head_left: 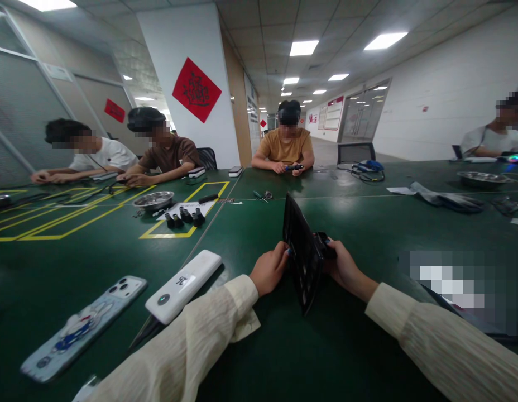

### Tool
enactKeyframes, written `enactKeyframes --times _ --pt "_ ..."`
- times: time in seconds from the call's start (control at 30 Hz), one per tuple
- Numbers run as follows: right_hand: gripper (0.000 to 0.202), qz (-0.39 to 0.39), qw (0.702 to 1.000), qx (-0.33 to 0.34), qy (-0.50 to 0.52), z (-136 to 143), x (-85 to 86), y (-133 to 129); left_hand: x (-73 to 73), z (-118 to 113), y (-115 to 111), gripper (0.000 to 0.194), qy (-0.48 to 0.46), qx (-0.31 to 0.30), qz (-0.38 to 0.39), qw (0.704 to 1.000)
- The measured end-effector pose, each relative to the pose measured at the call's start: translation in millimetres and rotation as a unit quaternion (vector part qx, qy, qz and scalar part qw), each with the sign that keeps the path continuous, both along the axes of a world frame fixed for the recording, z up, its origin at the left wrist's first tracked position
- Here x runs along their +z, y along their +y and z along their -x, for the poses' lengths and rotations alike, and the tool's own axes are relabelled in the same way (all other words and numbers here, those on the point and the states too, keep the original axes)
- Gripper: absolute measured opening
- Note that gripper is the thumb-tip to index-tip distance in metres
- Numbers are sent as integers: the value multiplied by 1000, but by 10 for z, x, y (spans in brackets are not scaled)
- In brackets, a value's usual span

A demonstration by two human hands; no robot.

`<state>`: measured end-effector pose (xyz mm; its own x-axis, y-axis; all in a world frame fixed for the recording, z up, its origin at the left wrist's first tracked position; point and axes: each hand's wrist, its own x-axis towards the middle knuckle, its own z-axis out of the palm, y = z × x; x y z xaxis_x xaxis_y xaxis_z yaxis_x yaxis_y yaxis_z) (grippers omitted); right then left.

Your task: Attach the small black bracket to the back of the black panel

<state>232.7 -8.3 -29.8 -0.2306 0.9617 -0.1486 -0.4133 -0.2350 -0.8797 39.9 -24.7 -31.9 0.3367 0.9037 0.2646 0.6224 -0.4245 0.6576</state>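
Pale blue, the phone [85, 329] lies at lower left of the frame, near the white power bank [183, 287], which the left sleeve [209, 324] could nudge if that arm swings out. At centre, the left hand [269, 269] pinches the black panel [301, 259], held on edge; a slack pinch could drop it onto the counter [380, 234]. Just right, the right hand [345, 268] grasps a black block [327, 244] against the panel; if unfastened, which I cannot tell, it could slip.
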Motion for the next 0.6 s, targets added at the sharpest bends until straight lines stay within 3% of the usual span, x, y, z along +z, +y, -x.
enactKeyframes --times 0.33,0.6 --pt "26 7 999 23 40 36 9 -44 16 15 -9 28 3 4 3 1000" --pt "29 -6 997 35 64 20 -61 -1 14 9 -9 30 65 32 0 997"
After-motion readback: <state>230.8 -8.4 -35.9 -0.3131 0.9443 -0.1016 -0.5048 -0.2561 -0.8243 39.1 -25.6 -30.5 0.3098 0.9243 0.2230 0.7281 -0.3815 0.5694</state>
